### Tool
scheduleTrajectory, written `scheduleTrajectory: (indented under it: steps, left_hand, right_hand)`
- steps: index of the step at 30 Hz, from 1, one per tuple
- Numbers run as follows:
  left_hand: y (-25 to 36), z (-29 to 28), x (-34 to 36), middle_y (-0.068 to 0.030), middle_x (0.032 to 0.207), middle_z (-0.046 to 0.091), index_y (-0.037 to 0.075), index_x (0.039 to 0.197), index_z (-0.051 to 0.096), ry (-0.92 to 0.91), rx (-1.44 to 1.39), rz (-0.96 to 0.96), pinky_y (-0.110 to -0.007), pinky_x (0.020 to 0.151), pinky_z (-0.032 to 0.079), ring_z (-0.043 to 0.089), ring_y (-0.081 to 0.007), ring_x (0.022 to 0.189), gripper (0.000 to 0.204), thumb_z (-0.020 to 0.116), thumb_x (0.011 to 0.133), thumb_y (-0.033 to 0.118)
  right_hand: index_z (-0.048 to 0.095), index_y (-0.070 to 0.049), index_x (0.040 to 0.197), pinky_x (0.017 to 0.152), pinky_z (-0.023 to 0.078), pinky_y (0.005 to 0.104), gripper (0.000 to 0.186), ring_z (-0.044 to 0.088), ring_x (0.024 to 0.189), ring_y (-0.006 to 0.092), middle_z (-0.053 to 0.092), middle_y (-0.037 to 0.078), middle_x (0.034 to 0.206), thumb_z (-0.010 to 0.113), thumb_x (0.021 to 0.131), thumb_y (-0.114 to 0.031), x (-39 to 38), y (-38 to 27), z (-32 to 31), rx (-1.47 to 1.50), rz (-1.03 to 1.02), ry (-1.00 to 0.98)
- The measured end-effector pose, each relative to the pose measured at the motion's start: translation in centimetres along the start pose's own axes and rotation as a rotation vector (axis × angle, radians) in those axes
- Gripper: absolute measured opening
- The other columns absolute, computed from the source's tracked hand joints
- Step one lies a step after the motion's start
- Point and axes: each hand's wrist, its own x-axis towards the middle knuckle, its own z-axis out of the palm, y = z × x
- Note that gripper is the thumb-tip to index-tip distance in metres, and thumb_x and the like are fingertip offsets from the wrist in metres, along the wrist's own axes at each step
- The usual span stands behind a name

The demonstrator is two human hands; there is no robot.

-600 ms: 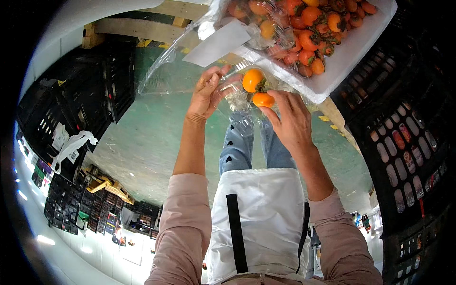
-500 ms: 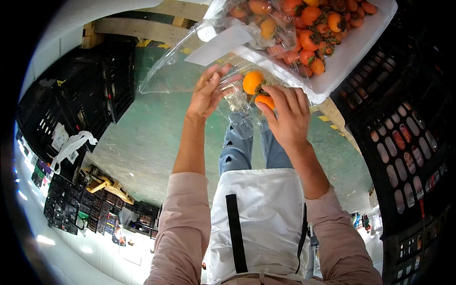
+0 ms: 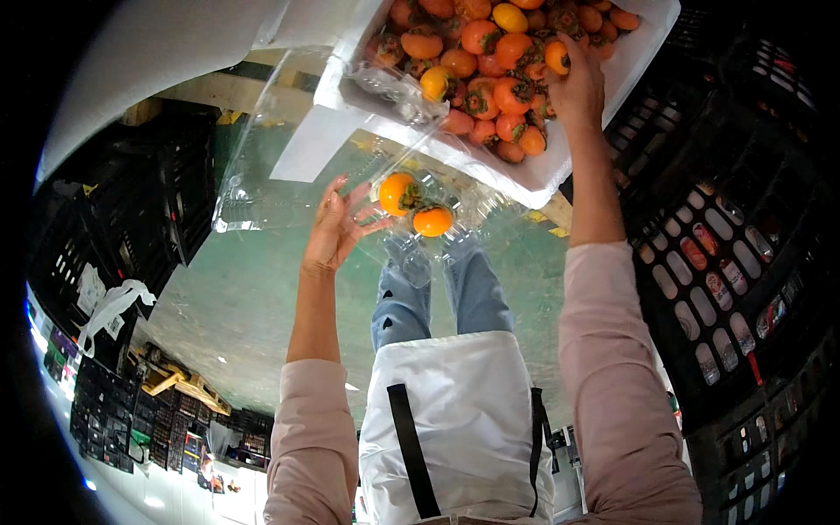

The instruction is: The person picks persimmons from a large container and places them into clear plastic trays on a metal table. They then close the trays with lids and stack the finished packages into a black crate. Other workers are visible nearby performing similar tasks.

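My left hand supports a clear plastic clamshell container at its left side, thumb up and fingers spread, partly seen through the plastic. Two orange persimmons with green-brown calyxes lie in the container. Its clear lid is folded open to the left, with a blank white label on it. My right hand reaches into a white foam box heaped with persimmons. Its fingers curl round an orange persimmon at the box's right side; the fingertips are partly hidden.
Black plastic crates stand stacked close on the right, more black crates on the left, with a white plastic bag hanging there. A wooden pallet lies beyond the lid. Green floor spreads below.
My right hand has left the persimmons in the container and moved up and right into the foam box. The box, container and left hand appear shifted left in view.
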Motion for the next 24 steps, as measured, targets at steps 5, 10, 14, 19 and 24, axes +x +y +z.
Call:
scheduleTrajectory:
  steps: [5,10,14,19,24]
  left_hand:
    - [0.1,-0.2,-0.8,-0.0117,0.121,0.046,0.019,0.123,0.037,0.067,-0.037,0.074,-0.059,0.089,0.043,0.053,-0.0308,0.102,0.046,0.056,0.086,0.038]
    - [-0.4,0.7,-0.8,-0.0108,0.120,0.046,0.019,0.123,0.038,0.113,-0.085,0.090,-0.059,0.088,0.044,0.053,-0.0335,0.104,0.046,0.058,0.085,0.037]
    - [-1.3,1.9,-0.6,-0.0104,0.121,0.046,0.021,0.122,0.039,0.112,-0.133,0.114,-0.058,0.089,0.044,0.051,-0.0362,0.107,0.045,0.058,0.085,0.036]
    - [-2.0,2.4,-0.3,-0.0085,0.134,0.030,0.026,0.130,0.030,0.073,-0.137,0.108,-0.060,0.094,0.039,0.043,-0.0361,0.116,0.050,0.054,0.088,0.036]
    - [-2.0,2.9,0.2,-0.0095,0.132,0.033,0.025,0.130,0.029,0.083,-0.137,0.128,-0.060,0.093,0.040,0.045,-0.0357,0.114,0.050,0.054,0.088,0.035]
  right_hand:
    - [0.041,-0.009,0.127,0.092,0.043,0.0334,0.058,0.049,0.110,0.0239,0.050,0.012,0.118,0.068,0.075,-0.009,-0.9,-1.3,-2.9,0.958,0.401,-0.168]
    - [0.032,-0.007,0.129,0.096,0.040,0.0348,0.067,0.046,0.114,0.0218,0.044,0.013,0.123,0.066,0.072,0.003,-7.2,-5.0,-6.7,1.323,0.517,-0.170]
    - [0.037,-0.006,0.126,0.098,0.037,0.0334,0.068,0.045,0.115,0.0211,0.045,0.011,0.125,0.070,0.068,-0.001,-11.7,-7.2,-8.9,1.211,0.460,-0.243]
    - [0.048,-0.009,0.115,0.093,0.036,0.0375,0.060,0.046,0.108,0.0240,0.053,0.008,0.117,0.078,0.063,-0.008,-16.3,-8.2,-7.9,0.646,0.176,-0.284]
    - [0.050,-0.010,0.111,0.092,0.036,0.0359,0.057,0.047,0.105,0.0236,0.057,0.006,0.113,0.078,0.061,-0.006,-18.3,-8.1,-6.0,0.778,0.246,-0.166]
